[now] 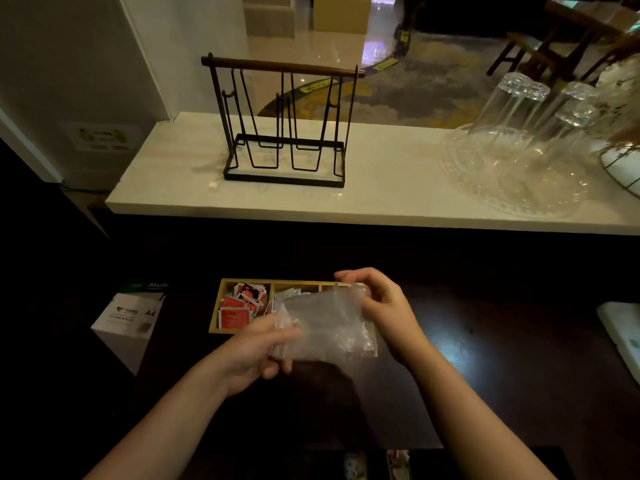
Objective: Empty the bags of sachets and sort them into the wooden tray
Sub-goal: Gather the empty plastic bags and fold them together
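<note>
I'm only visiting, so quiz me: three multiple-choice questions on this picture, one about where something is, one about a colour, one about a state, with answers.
1. Where do the red sachets lie in the wooden tray?
A. leftmost compartment
B. rightmost compartment
C. outside the tray

2. What colour is the counter that the wire rack stands on?
A. black
B. pale cream
C. green

3. How is the clear plastic bag held?
A. lying untouched
B. by one hand
C. by both hands

Answers: 1 A, the red packets fill the left end. 2 B, the top is light stone. 3 C, the left hand and right hand both grip it.

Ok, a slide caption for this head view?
Both hands hold a clear plastic bag over the wooden tray.
</note>
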`<act>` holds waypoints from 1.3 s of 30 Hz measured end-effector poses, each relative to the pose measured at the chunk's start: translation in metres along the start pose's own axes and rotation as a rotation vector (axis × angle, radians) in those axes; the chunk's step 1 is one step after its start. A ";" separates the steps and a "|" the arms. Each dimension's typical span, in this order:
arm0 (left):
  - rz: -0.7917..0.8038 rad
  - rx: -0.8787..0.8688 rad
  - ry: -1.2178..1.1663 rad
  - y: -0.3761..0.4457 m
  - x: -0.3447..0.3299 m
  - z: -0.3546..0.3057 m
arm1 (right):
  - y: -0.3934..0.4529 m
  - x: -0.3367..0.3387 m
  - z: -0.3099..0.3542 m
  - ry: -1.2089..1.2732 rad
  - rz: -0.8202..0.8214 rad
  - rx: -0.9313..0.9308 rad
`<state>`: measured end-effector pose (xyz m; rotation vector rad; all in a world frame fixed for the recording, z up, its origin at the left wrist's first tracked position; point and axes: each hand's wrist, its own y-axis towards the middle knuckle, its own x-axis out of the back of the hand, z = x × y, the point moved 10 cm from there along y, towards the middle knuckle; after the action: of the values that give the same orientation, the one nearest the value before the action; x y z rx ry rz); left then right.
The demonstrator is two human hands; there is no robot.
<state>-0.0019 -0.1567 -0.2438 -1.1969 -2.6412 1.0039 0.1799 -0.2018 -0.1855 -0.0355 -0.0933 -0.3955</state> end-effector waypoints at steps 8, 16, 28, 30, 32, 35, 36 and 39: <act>-0.251 -0.233 -0.275 0.019 -0.027 -0.005 | -0.047 -0.045 -0.060 0.465 0.167 -0.290; -0.010 -0.296 0.395 0.053 -0.106 0.014 | -0.081 0.014 -0.099 0.524 -0.356 -0.413; 0.198 -0.844 1.383 0.106 -0.243 0.046 | -0.189 0.113 -0.219 0.518 -0.872 -0.621; 0.269 -0.863 1.438 0.118 -0.265 0.065 | -0.207 0.121 -0.235 0.543 -0.930 -0.653; 0.317 -0.878 1.492 0.130 -0.281 0.082 | -0.226 0.125 -0.246 0.592 -0.975 -0.674; 0.385 -0.877 1.576 0.147 -0.300 0.108 | -0.265 0.136 -0.259 0.623 -1.127 -0.635; 0.403 -0.871 1.600 0.152 -0.305 0.116 | -0.281 0.137 -0.265 0.626 -1.195 -0.635; 0.409 -0.891 1.702 0.160 -0.319 0.134 | -0.338 0.122 -0.297 0.712 -1.376 -0.732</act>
<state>0.2800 -0.3723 -0.3827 -1.5298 -1.2619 -1.0384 0.1866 -0.5754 -0.4634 -0.5681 0.7868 -1.7741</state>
